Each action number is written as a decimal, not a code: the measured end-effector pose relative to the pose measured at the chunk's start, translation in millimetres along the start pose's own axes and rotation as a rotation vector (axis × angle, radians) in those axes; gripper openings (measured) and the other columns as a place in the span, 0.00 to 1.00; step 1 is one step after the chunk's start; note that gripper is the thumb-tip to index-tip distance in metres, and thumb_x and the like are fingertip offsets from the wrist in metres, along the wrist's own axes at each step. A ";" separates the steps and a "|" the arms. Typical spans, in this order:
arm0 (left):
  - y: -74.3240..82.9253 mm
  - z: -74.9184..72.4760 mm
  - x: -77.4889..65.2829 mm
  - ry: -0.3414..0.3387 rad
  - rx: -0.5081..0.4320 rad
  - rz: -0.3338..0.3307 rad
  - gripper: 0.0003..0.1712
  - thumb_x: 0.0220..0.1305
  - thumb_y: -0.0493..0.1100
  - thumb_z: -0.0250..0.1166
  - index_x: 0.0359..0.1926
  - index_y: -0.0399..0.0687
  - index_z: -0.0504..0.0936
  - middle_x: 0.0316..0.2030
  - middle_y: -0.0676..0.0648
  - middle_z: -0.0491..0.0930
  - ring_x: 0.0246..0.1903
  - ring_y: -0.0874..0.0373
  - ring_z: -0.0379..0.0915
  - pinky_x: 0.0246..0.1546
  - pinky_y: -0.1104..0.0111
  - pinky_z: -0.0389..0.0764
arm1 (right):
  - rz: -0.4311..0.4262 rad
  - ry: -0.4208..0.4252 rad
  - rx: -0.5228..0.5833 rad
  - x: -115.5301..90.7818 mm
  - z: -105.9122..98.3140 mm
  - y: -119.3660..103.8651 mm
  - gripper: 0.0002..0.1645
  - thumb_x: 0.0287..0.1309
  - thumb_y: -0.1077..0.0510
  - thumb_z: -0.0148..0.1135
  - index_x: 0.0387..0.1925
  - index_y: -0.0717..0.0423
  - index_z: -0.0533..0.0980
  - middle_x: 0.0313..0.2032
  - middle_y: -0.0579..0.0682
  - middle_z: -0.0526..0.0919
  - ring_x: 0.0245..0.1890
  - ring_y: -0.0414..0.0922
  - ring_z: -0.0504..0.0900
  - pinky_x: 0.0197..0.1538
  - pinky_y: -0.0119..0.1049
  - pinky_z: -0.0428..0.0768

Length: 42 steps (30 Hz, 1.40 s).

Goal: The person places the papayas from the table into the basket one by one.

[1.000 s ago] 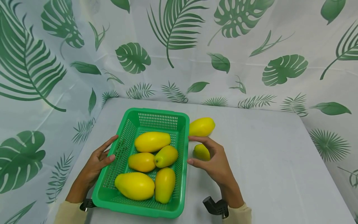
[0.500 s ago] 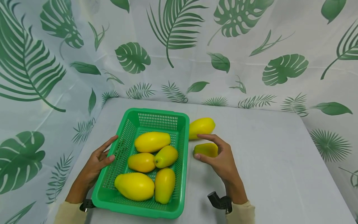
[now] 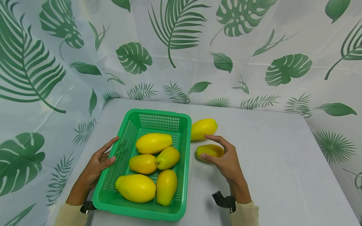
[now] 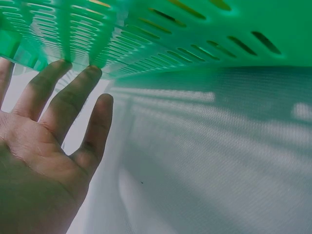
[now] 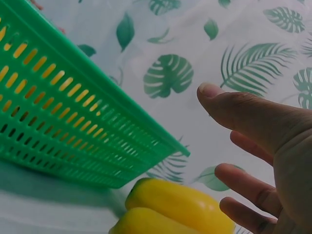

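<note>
A green perforated plastic basket (image 3: 187, 169) holds several yellow papayas (image 3: 154, 142). Against its left side rests my left hand (image 3: 93, 168), and in the left wrist view the fingertips of that hand (image 4: 48, 151) touch the slotted wall from outside, fingers extended. To the right of the basket, my right hand (image 3: 227, 161) is spread above a smaller papaya (image 3: 212, 150), thumb and forefinger apart on either side of it in the head view. The right wrist view shows this hand (image 5: 292, 170) with nothing between thumb and fingers.
Another papaya (image 3: 204, 128) lies behind the smaller one, close to the basket's right side. All stand on a white-covered table (image 3: 268, 169). A leaf-printed sheet (image 3: 192, 56) rises behind the table and along its left.
My right hand has let go of the basket's right rim and moved right, over the smaller papaya. My left hand has stayed at the basket's left side.
</note>
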<state>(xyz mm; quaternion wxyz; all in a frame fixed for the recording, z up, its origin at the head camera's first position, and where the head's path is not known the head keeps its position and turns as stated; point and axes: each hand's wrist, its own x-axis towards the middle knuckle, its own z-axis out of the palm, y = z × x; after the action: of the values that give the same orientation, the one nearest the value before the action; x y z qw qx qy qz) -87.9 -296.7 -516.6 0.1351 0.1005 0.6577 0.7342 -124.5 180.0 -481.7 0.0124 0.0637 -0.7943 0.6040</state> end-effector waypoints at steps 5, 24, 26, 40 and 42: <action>-0.2 0.1 -0.7 0.002 0.017 0.003 0.41 0.82 0.33 0.50 0.87 0.57 0.47 0.72 0.53 0.76 0.62 0.58 0.83 0.52 0.60 0.90 | 0.023 -0.007 -0.005 0.9 -0.7 5.4 0.35 0.53 0.62 0.83 0.64 0.48 0.82 0.66 0.47 0.83 0.76 0.49 0.67 0.81 0.70 0.50; 0.2 0.5 -0.3 -0.001 0.003 0.005 0.41 0.82 0.33 0.49 0.88 0.57 0.47 0.72 0.53 0.76 0.62 0.58 0.83 0.52 0.60 0.90 | 0.098 -0.093 -0.067 3.1 -1.9 22.8 0.36 0.52 0.54 0.85 0.63 0.47 0.82 0.63 0.50 0.82 0.56 0.51 0.78 0.59 0.43 0.76; 0.1 0.5 -0.3 0.000 0.006 0.004 0.41 0.82 0.33 0.49 0.88 0.57 0.47 0.72 0.53 0.76 0.62 0.58 0.83 0.52 0.60 0.90 | 0.096 -0.111 -0.077 3.3 -2.7 25.1 0.36 0.52 0.55 0.85 0.64 0.49 0.82 0.63 0.50 0.83 0.55 0.52 0.77 0.58 0.44 0.76; 0.3 0.8 -0.4 0.008 0.012 -0.002 0.41 0.82 0.33 0.50 0.87 0.58 0.47 0.72 0.54 0.76 0.62 0.58 0.83 0.52 0.61 0.90 | 0.134 -0.143 -0.135 1.1 -7.6 29.6 0.35 0.50 0.55 0.86 0.61 0.47 0.83 0.62 0.52 0.83 0.54 0.53 0.76 0.58 0.46 0.75; 0.1 0.5 -0.2 0.006 0.002 -0.002 0.41 0.82 0.32 0.49 0.88 0.58 0.47 0.72 0.54 0.76 0.62 0.58 0.83 0.52 0.60 0.90 | 0.133 -0.136 -0.141 0.7 -7.4 29.4 0.35 0.50 0.55 0.86 0.61 0.47 0.83 0.62 0.52 0.83 0.54 0.52 0.77 0.58 0.46 0.75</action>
<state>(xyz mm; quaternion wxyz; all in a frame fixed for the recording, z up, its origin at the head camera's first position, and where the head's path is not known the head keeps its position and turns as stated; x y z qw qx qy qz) -87.5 -296.3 -516.5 0.1338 0.0979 0.6588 0.7338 -129.1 194.7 -507.8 -0.0771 0.0507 -0.8364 0.5403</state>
